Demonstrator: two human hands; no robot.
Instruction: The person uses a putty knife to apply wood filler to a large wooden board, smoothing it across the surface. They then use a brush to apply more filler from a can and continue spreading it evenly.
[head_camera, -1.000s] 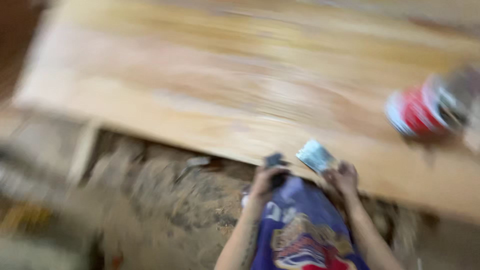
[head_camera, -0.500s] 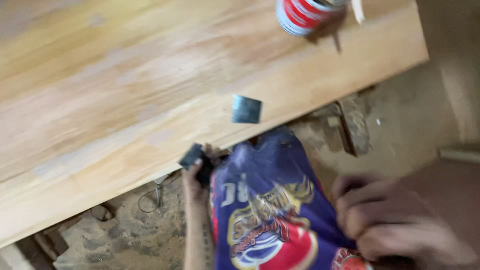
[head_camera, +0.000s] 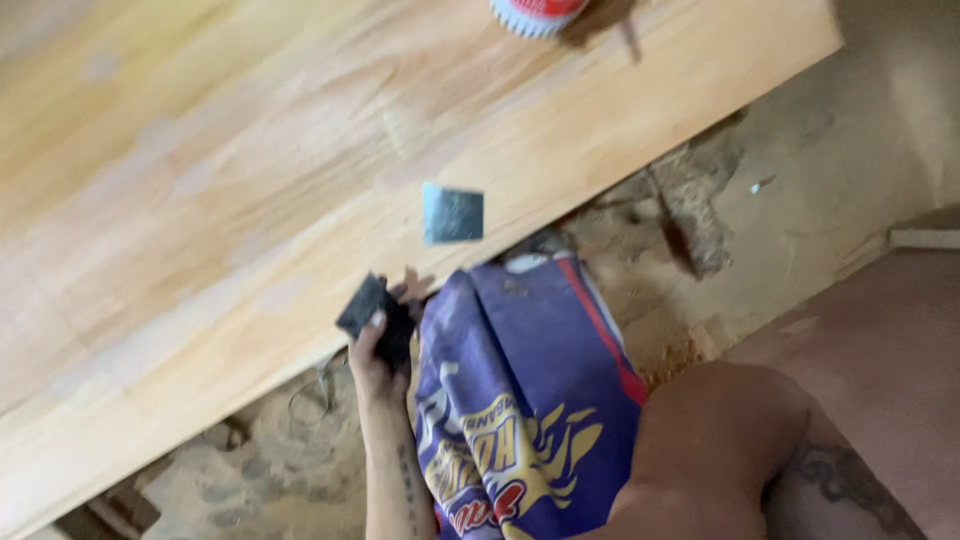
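Note:
My left hand (head_camera: 382, 345) is closed around a small dark block (head_camera: 366, 304) at the near edge of a long pale wooden board (head_camera: 230, 190). A small square grey metal blade (head_camera: 452, 213) lies flat on the board, just beyond and right of that hand. Purple printed shorts (head_camera: 520, 400) cover my leg right beside the hand. A bare tattooed limb (head_camera: 740, 450) fills the lower right; my right hand itself is out of view.
A red and white can (head_camera: 535, 12) stands on the board at the top edge of the view. Under the board lie dusty ground, sawdust and wood scraps (head_camera: 690, 215). A bit of bent wire (head_camera: 315, 390) lies by my left wrist.
The view has swung, so the board and can slid up and left. My right hand let go of the grey blade, which rests on the board, and then left the view.

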